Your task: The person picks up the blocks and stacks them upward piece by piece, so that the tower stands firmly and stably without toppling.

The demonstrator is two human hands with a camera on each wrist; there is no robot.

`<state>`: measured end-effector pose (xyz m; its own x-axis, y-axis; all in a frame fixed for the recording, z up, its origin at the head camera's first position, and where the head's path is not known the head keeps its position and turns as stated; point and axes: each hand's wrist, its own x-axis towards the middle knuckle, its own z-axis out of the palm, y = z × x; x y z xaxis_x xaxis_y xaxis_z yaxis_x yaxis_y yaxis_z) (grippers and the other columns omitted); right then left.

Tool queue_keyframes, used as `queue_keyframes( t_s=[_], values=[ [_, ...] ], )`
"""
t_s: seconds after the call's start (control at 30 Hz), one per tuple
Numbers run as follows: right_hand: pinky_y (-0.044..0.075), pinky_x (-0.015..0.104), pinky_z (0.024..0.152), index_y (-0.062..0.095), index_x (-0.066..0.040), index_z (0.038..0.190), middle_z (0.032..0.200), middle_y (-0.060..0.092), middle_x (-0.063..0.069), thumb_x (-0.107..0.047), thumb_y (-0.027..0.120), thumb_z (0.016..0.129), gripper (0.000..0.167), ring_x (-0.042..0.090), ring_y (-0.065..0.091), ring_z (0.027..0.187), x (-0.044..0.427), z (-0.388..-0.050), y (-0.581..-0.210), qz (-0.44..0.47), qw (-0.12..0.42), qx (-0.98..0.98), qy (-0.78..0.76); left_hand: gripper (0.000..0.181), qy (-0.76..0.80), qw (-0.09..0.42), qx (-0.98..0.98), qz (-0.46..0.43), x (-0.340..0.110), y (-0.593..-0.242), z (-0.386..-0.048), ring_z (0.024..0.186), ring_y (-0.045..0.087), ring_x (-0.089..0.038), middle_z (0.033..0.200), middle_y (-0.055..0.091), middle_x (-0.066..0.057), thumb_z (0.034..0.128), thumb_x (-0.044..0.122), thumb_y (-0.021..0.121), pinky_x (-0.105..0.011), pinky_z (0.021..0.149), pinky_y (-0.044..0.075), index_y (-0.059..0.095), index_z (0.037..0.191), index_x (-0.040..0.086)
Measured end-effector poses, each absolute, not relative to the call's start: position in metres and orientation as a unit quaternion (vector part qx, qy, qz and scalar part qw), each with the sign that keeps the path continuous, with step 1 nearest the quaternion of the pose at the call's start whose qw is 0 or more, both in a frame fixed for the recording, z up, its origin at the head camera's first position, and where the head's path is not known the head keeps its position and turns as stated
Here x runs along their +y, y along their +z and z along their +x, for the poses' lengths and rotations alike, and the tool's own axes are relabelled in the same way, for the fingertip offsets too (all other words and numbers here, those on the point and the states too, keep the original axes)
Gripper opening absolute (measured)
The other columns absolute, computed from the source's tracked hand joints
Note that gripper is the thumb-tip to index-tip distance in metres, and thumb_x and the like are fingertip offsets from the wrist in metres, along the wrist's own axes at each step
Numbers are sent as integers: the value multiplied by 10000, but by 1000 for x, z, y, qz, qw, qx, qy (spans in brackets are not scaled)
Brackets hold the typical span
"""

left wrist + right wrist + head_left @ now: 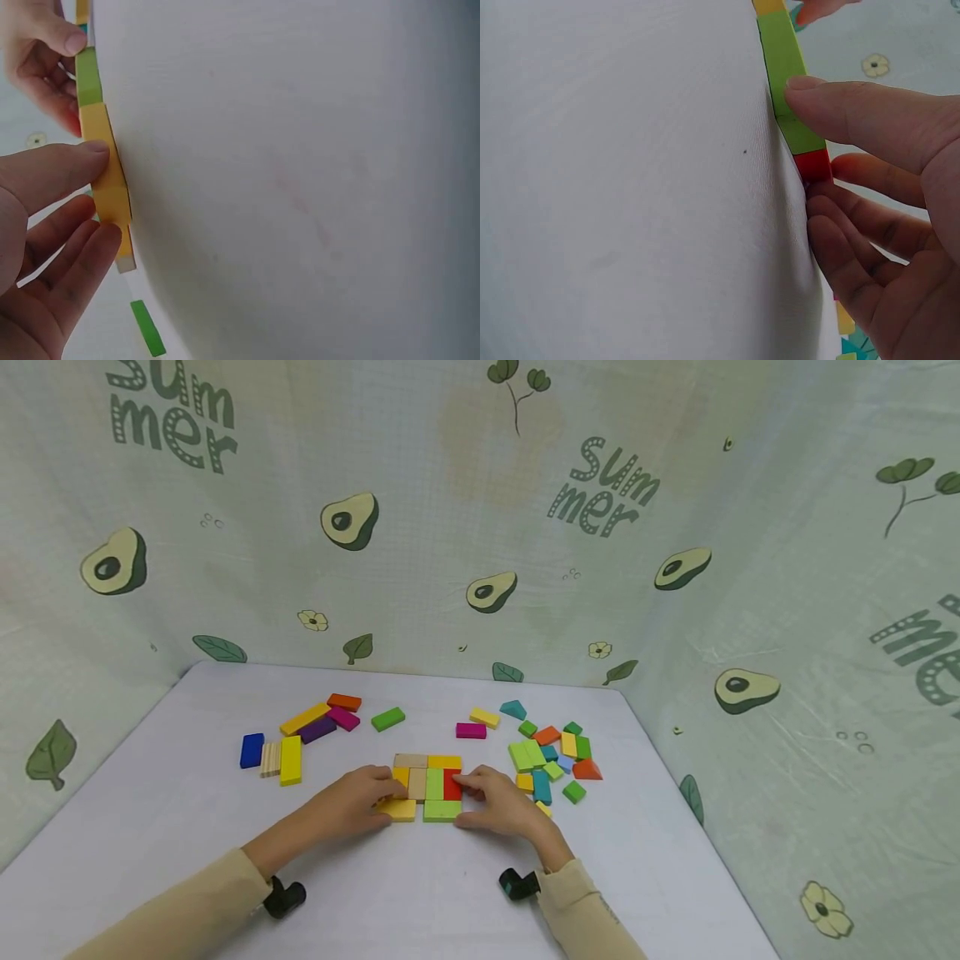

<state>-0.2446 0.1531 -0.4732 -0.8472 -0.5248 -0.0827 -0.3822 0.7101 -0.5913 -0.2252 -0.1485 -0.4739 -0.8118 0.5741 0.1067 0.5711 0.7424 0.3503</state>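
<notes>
In the head view a flat rectangle of wooden blocks lies mid-table. It has a tan block point(417, 784) in the middle, a red block point(452, 784) at its right and a light green block point(442, 811) at the front right. My left hand point(365, 799) holds the yellow block point(402, 811) at the front left. Its thumb touches the front face, as the left wrist view shows. On the right side, my right hand point(501, 806) has its thumb on the light green block's front face, with the index finger at the red block. The palms hide part of the left edge.
Loose blocks lie left, including a blue block point(252, 750) and a tall yellow block point(290, 760). A green block point(387, 719) and a magenta block point(471, 731) sit behind the rectangle. Several small green, orange and teal pieces, among them a teal block point(542, 787), spread right.
</notes>
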Motion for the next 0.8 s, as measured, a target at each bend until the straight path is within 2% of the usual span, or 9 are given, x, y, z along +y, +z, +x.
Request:
queue_keyframes(
  t_s=[0.2,0.5,0.8],
  values=[
    [568,304,982,611,-198,1519,1268,619,-32,-349,860,914,671,133,567,1153,153,-244,-472,-250,122,916,-289,382,185,1,936,301,-143,-472,-226,937,560,-108,1098,677,26,848,201,921,-307,882,609,784,1205,187],
    [567,291,975,609,-202,1521,1262,616,-35,-350,858,917,669,129,564,1148,152,-245,-472,-250,123,916,-287,378,192,-3,932,306,-138,-470,-225,941,575,-128,1087,685,6,836,189,928,-350,904,619,792,1187,152],
    [567,297,988,613,-199,1517,1259,617,-45,-346,864,912,671,122,568,1153,152,-245,-473,-247,123,918,-287,361,198,-3,930,310,-137,-472,-226,893,560,-93,1030,661,50,838,198,928,-290,854,610,798,1173,156]
  ],
)
